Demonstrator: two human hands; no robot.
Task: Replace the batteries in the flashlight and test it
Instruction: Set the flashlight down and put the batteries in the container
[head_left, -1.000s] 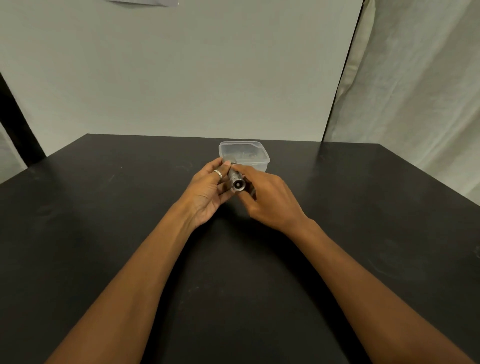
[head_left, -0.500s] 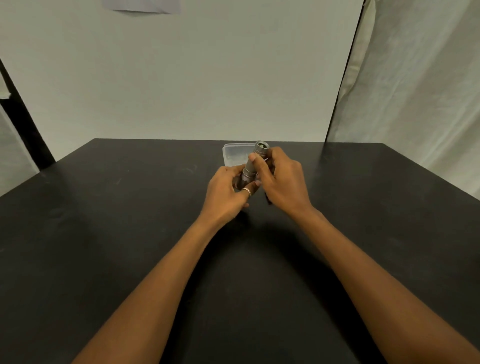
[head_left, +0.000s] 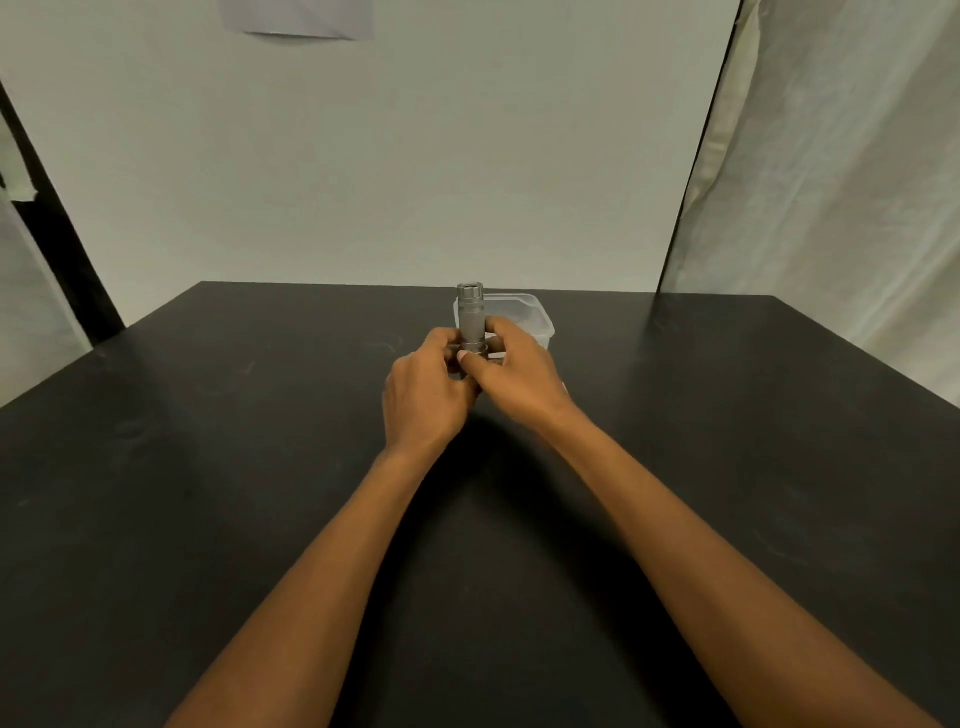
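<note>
Flashlight stands upright above both hands' grip.

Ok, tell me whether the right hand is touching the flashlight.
Touching. The head view shows the right hand pinching the upright flashlight at its barrel, thumb in front and a finger curled round its right side.

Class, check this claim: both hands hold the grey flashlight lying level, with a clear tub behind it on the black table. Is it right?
No. The head view shows the flashlight upright, not level. The left hand and right hand do both hold it, with the clear tub behind it on the black table.
</note>
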